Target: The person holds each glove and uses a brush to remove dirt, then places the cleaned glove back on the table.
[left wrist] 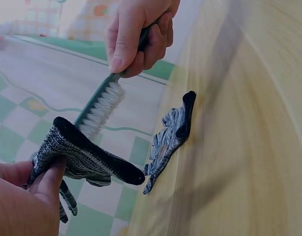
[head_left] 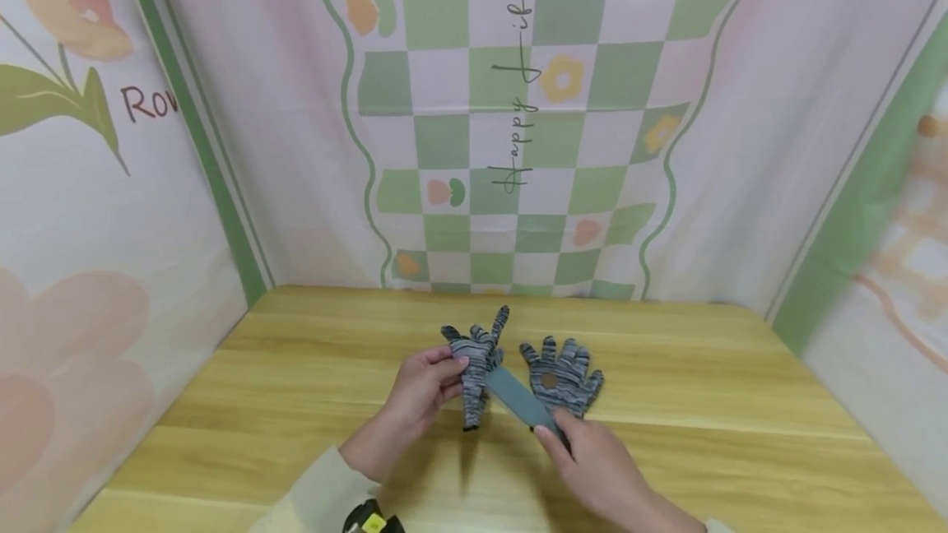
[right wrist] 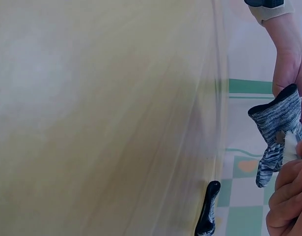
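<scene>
My left hand (head_left: 425, 385) pinches a grey-and-black knitted glove (head_left: 474, 373) and holds it up off the table. In the left wrist view the thumb and fingers grip the glove (left wrist: 87, 152) near its black cuff. My right hand (head_left: 596, 463) grips the handle of a grey-green brush (head_left: 518, 397). White bristles (left wrist: 104, 108) show in the left wrist view, their far end at the held glove. From the right wrist the bristles (right wrist: 290, 147) are seen against the glove (right wrist: 278, 118). A second knitted glove (head_left: 566, 373) with a brown spot lies on the table behind the brush.
The wood-patterned table (head_left: 296, 401) spreads under both hands. A checked curtain (head_left: 504, 122) hangs behind its far edge, and printed cloth (head_left: 89, 270) lines the left side. A black device with a yellow patch (head_left: 373, 521) sits by the left forearm.
</scene>
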Motion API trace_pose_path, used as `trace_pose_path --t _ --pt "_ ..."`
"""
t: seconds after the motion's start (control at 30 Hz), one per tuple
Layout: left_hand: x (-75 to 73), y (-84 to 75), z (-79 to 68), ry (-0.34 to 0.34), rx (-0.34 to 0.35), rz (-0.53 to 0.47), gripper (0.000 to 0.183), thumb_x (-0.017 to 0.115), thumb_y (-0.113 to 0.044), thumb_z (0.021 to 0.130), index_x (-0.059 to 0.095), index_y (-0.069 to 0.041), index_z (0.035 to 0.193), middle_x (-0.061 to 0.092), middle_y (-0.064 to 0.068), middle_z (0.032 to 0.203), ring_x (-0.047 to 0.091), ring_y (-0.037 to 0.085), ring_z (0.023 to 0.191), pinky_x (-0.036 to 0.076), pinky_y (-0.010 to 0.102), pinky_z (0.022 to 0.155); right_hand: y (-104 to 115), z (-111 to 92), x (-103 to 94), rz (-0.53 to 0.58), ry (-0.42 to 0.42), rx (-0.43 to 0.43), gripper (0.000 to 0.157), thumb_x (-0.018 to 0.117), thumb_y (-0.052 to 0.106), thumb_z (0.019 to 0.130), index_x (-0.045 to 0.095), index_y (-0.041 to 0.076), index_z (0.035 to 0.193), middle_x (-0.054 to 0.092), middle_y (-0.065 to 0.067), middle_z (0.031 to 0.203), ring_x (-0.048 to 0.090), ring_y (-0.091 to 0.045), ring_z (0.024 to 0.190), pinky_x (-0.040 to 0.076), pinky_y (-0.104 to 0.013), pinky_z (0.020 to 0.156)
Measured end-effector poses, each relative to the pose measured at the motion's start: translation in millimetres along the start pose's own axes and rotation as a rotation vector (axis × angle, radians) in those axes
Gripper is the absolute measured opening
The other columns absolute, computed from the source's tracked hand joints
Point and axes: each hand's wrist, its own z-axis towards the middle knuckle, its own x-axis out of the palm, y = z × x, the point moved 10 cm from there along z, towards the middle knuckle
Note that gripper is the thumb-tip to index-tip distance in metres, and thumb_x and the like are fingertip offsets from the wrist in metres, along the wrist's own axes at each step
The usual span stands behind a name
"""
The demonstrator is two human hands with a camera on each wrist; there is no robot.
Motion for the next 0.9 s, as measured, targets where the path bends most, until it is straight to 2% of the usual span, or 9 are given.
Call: trace_pose_path --t 0.2,0.27,0.33,0.43,0.5,0.57,0.9 --pt "-1.6 -0.9 -0.1 -0.004 -0.005 -0.011 0.035 0.057 0.005 0.093 0.049 0.018 0.125 0.069 0.011 0.096 0.068 0.017 0.083 0.058 0.029 0.079 -9.1 0.5 2.6 -0.049 0.048 0.043 0.028 0.056 0.038 0.099 0.052 0.017 0.08 0.042 0.007 0.058 0.036 -0.008 0.049 0.033 -0.023 0.044" --pt "-3.3 -1.5 0.3 -0.012 -0.007 -0.017 0.036 0.057 0.005 0.093 0.049 0.018 0.125 0.069 0.01 0.094 0.068 0.016 0.081 0.058 0.028 0.077 -13.4 -0.6 0.1 -0.076 0.054 0.065 0.03 0.056 0.039 0.099 0.062 0.011 0.089 0.05 0.004 0.065 0.046 -0.011 0.056 0.043 -0.027 0.05" --pt "-5.4 -2.0 1.1 -0.021 -0.009 -0.019 0.035 0.057 0.004 0.093 0.049 0.018 0.125 0.069 0.008 0.092 0.067 0.015 0.079 0.058 0.027 0.075 -17.2 -0.7 -2.4 -0.068 0.07 0.095 0.031 0.055 0.038 0.099 0.062 0.009 0.09 0.052 0.001 0.064 0.047 -0.013 0.055 0.044 -0.029 0.049" --pt "-7.4 -2.1 1.4 -0.031 -0.013 -0.014 0.034 0.058 0.005 0.093 0.051 0.018 0.123 0.069 0.006 0.089 0.067 0.014 0.076 0.058 0.025 0.072 -16.7 1.4 -10.9 -0.019 0.048 0.111 0.031 0.053 0.036 0.1 0.061 0.009 0.087 0.05 0.002 0.061 0.043 -0.009 0.052 0.042 -0.025 0.048" --pt "-7.0 -1.8 1.0 -0.03 -0.014 -0.004 0.032 0.058 0.005 0.093 0.052 0.017 0.121 0.069 0.006 0.088 0.067 0.014 0.076 0.058 0.025 0.071 -12.5 4.5 -15.3 0.025 0.032 0.101 0.03 0.053 0.034 0.101 0.051 0.015 0.078 0.041 0.004 0.055 0.031 -0.007 0.046 0.032 -0.022 0.043" --pt "-5.7 -0.7 0.4 -0.026 -0.017 0.005 0.03 0.059 0.005 0.092 0.054 0.017 0.119 0.069 0.006 0.087 0.067 0.014 0.076 0.058 0.025 0.071 -7.2 7.2 -18.3 0.045 0.013 0.083 0.031 0.053 0.034 0.101 0.05 0.016 0.077 0.04 0.005 0.055 0.03 -0.006 0.046 0.032 -0.021 0.043" --pt "-1.3 1.2 -0.5 -0.018 -0.008 0.016 0.037 0.059 0.004 0.093 0.048 0.017 0.125 0.066 0.007 0.092 0.065 0.013 0.078 0.057 0.025 0.075 -2.6 5.5 -4.5 0.077 0.061 0.074 0.036 0.05 0.042 0.101 0.048 0.016 0.076 0.038 0.005 0.054 0.027 -0.006 0.045 0.029 -0.021 0.041"
